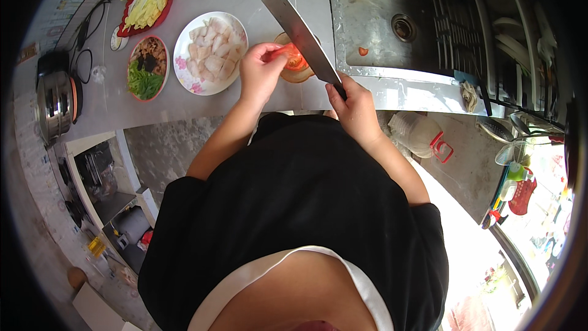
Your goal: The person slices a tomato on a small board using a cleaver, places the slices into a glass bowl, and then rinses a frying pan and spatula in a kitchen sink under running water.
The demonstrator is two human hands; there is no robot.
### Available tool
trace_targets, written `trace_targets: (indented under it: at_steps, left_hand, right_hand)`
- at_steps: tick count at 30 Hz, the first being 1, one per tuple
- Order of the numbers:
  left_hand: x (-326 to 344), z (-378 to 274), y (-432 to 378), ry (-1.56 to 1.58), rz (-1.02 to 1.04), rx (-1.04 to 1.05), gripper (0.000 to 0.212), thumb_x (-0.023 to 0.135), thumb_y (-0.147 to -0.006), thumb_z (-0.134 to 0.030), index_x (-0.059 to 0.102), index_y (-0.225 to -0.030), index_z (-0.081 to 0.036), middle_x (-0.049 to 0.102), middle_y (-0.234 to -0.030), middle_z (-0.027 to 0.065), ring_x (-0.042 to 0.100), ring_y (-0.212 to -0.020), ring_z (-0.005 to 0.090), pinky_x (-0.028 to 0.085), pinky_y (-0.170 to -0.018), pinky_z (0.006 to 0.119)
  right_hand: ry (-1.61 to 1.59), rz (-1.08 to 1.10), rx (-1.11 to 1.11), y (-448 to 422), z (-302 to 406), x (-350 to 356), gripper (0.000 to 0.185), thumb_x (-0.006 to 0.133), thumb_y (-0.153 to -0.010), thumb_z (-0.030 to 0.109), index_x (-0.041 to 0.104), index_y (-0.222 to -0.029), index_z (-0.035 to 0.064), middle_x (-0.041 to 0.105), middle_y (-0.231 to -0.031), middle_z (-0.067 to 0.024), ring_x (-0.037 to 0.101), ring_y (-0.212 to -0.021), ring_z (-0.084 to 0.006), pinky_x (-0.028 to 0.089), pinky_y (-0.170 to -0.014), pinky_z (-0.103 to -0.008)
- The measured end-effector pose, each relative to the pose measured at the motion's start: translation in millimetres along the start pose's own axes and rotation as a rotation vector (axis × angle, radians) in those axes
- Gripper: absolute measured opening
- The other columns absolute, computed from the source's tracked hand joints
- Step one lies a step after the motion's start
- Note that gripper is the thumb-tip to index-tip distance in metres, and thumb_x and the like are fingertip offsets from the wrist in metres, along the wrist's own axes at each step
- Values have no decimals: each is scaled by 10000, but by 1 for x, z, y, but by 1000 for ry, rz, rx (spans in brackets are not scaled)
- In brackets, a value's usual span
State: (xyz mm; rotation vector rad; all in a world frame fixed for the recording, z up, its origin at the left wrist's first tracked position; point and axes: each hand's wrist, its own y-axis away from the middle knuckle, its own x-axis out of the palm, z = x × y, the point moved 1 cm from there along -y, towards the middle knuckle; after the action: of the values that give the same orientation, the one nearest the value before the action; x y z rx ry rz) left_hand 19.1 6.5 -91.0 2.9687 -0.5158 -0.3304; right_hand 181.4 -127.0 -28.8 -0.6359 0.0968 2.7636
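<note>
My right hand (356, 105) grips the handle of a cleaver (301, 34), its broad blade slanting up and to the left. Between the fingers of my left hand (262, 71) is a piece of cut tomato (292, 56), close against the blade. Both are above a round wooden board or bowl (296, 75), mostly covered by them. Just left of my left hand stands a floral white plate (182, 46) heaped with pale raw meat or fish pieces (216, 50). Further left, a red-rimmed bowl (167, 71) holds green slices (146, 80) and brown, dark food pieces (151, 53).
A steel sink (372, 18) with a tomato scrap (363, 51) lies to the right, a dish rack (459, 32) beyond it. Shredded cabbage (148, 2) fills a red basket (169, 9) at the upper left. A steel pot (53, 103) and cables are at the far left.
</note>
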Motion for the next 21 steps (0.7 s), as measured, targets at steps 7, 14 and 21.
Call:
trace_targets:
  at_steps: [7, 14, 21]
  left_hand:
    - [-3, -20, -4, 405, 83, -226, 154, 640, -808, -4, 595, -954, 14, 626, -844, 54, 588, -739, 103, 475, -633, 219]
    - [-8, -10, 1, 119, 133, 164, 110, 622, -826, 14, 591, -931, 10, 650, -859, 50, 611, -760, 115, 497, -699, 250]
    - [-13, -49, 7, -172, 130, 364, 102, 616, -821, 24, 637, -917, 1, 670, -877, 74, 626, -764, 143, 505, -701, 265]
  right_hand:
    - [-1, 31, 48, 5, -1, 3, 283, 617, -853, 86, 574, -1123, 15, 595, -715, -175, 592, -633, -312, 480, -611, -352]
    - [-19, -66, -192, -20, -3, -4, 571, 596, -808, -42, 508, -1323, 190, 551, -843, -181, 561, -733, -330, 472, -662, -377]
    - [314, 22, -325, -53, -3, 17, 420, 704, -752, 129, 646, -1150, 251, 503, -851, -156, 558, -738, -303, 504, -651, -384]
